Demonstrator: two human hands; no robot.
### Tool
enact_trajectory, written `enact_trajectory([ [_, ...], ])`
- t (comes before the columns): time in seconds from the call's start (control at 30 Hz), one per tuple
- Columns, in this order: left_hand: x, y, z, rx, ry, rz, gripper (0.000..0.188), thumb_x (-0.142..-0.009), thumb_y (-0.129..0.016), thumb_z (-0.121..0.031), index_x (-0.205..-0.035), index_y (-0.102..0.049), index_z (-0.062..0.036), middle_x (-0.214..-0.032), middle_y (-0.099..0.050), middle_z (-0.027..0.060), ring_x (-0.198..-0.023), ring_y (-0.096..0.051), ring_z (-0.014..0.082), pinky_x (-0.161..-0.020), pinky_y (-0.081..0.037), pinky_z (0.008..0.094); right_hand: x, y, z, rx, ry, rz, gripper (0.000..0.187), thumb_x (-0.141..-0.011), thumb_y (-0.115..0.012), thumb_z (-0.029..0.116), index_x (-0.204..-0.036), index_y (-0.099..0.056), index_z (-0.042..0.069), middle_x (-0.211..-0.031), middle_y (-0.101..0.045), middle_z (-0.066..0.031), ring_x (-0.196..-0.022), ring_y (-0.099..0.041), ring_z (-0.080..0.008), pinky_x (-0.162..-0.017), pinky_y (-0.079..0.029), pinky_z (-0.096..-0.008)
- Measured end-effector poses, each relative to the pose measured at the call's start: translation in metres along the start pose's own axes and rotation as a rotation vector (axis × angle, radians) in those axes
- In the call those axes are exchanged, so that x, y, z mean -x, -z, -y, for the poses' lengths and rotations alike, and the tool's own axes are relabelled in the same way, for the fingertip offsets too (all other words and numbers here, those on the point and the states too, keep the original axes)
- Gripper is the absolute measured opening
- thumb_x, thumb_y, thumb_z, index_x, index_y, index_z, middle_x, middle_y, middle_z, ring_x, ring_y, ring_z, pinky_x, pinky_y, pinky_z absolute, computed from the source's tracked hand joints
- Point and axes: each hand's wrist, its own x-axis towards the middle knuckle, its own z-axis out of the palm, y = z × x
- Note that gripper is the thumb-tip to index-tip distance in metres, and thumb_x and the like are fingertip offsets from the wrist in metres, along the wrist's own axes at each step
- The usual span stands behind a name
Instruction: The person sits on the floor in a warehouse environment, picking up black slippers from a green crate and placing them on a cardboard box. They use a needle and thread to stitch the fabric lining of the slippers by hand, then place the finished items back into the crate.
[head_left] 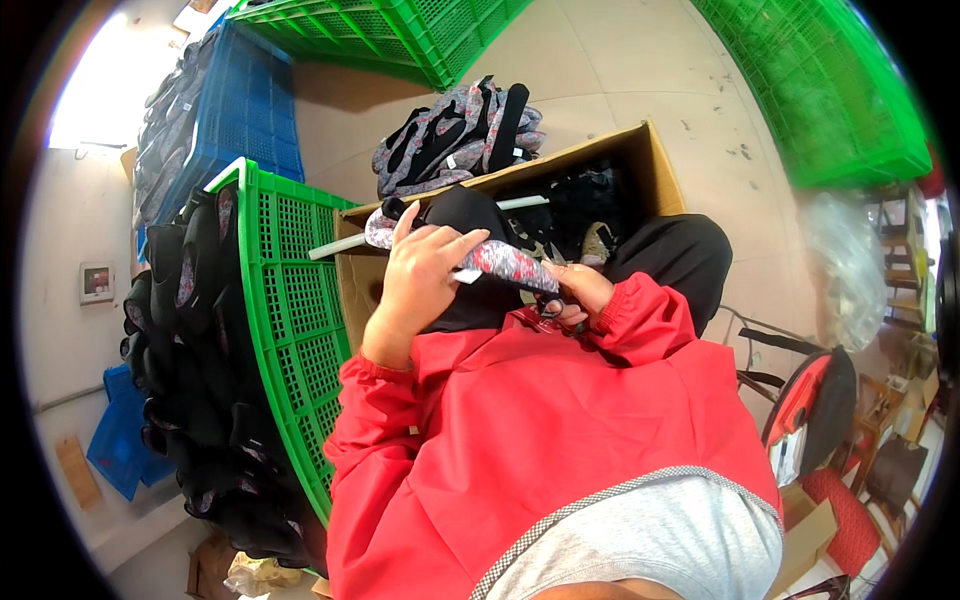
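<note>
Above my lap, a grey, pink and red floral fabric shoe [508, 262] with a dark edge and a small white tag is stretched between both hands. My left hand [425, 268] grips its left part from above, fingers bent over the fabric. At the other end, my right hand [582, 290] is closed round the tip. Something small and dark shows by the right fingers, too hidden to name. A white rod [338, 247] passes behind the left hand, across the open cardboard box [660, 165]. Inside that box lie dark items.
A heap of similar floral pieces [445, 140] lies on the floor beyond the box. Left of me stands a green crate [300, 300] piled with black shoes [185, 290]; behind it is a blue crate [245, 110]. More green crates [850, 100] stand farther off. A bag [815, 410] sits at right.
</note>
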Motion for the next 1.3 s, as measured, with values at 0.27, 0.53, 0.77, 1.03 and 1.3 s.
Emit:
enact_trajectory([
  [0.27, -0.027, 0.002, 0.022, 0.206, -0.028, 0.220, 0.039, -0.069, -0.078, -0.014, -0.108, -0.072, -0.0123, -0.098, -0.071, 0.0083, -0.099, -0.064, 0.0272, -0.110, -0.032, 0.0468, -0.001, 0.000, 0.000, 0.081, 0.093, -0.146, 0.024, -0.100, -0.047, 0.027, -0.105, -0.054, 0.004, -0.065, -0.055, -0.0082, -0.038, -0.031, -0.0082, -0.035, -0.020, -0.0244],
  [0.53, -0.034, -0.004, 0.028, 0.203, 0.070, 0.363, 0.039, -0.069, -0.078, -0.023, -0.103, -0.070, -0.0039, -0.097, -0.070, 0.0159, -0.100, -0.062, 0.0322, -0.106, -0.036, 0.0427, 0.003, 0.000, -0.001, 0.099, 0.082, -0.248, 0.024, -0.093, -0.059, 0.028, -0.091, -0.058, 0.004, -0.064, -0.056, -0.0090, -0.037, -0.031, -0.0078, -0.035, -0.021, -0.0232],
  [0.77, -0.039, -0.006, 0.024, 0.154, 0.156, 0.432, 0.041, -0.071, -0.077, -0.027, -0.101, -0.066, -0.0013, -0.093, -0.068, 0.0172, -0.096, -0.061, 0.0360, -0.095, -0.042, 0.0416, -0.001, 0.014, -0.007, 0.161, 0.132, -0.209, 0.021, -0.098, -0.055, 0.026, -0.096, -0.057, 0.005, -0.065, -0.057, -0.0083, -0.039, -0.034, -0.0091, -0.035, -0.022, -0.0253],
  [1.03, -0.034, -0.013, 0.019, 0.129, 0.052, 0.315, 0.043, -0.068, -0.079, -0.026, -0.099, -0.064, 0.0002, -0.098, -0.066, 0.0155, -0.098, -0.058, 0.0352, -0.092, -0.044, 0.0414, -0.008, 0.020, -0.008, 0.306, 0.652, -0.411, 0.026, -0.099, -0.058, 0.028, -0.116, -0.058, 0.008, -0.088, -0.057, 0.0034, -0.064, -0.050, -0.0062, -0.056, -0.041, -0.0204],
  [1.3, -0.023, -0.025, 0.003, 0.344, 0.189, -0.142, 0.035, -0.069, -0.079, -0.013, -0.099, -0.063, -0.0046, -0.093, -0.058, 0.0090, -0.092, -0.058, 0.0299, -0.082, -0.047, 0.0387, -0.004, 0.006, -0.005, 0.419, 0.642, -0.367, 0.035, -0.093, -0.068, 0.030, -0.117, -0.058, 0.007, -0.088, -0.058, 0.0033, -0.067, -0.050, -0.0051, -0.060, -0.043, -0.0206],
])
